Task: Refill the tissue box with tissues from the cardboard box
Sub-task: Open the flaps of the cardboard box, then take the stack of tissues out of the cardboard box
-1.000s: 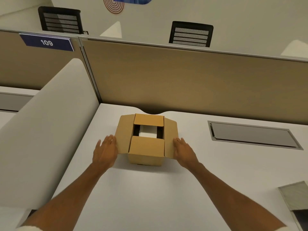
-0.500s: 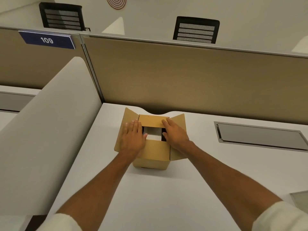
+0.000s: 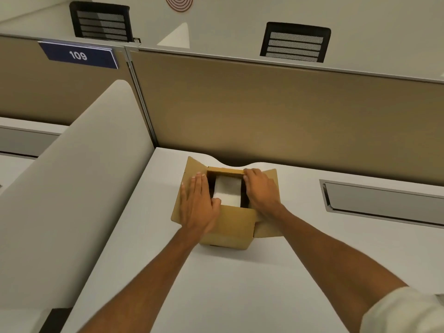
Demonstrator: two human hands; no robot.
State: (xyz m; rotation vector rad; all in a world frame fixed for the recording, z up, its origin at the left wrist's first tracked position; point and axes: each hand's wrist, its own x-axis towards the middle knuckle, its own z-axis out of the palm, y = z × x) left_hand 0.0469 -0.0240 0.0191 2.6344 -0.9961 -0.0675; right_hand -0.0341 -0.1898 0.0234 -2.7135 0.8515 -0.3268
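Observation:
A small brown cardboard box (image 3: 228, 227) stands on the white desk (image 3: 240, 284), its top flaps spread outward. A white stack of tissues (image 3: 228, 193) shows inside the opening. My left hand (image 3: 199, 205) lies flat on the left flap, fingers together, thumb at the rim of the opening. My right hand (image 3: 260, 188) rests on the right flap, its fingertips curled at the far right corner of the opening. Neither hand holds the tissues. No tissue box is in view.
A tan partition (image 3: 288, 116) rises right behind the box. A curved white divider (image 3: 72, 188) borders the desk on the left. A grey cable hatch (image 3: 384, 203) is set into the desk at right. Two black chairs stand beyond the partition.
Both hands moved from beside the box onto its side flaps and pressed them outward. The opening is wider and more of the white tissues shows. The view came closer.

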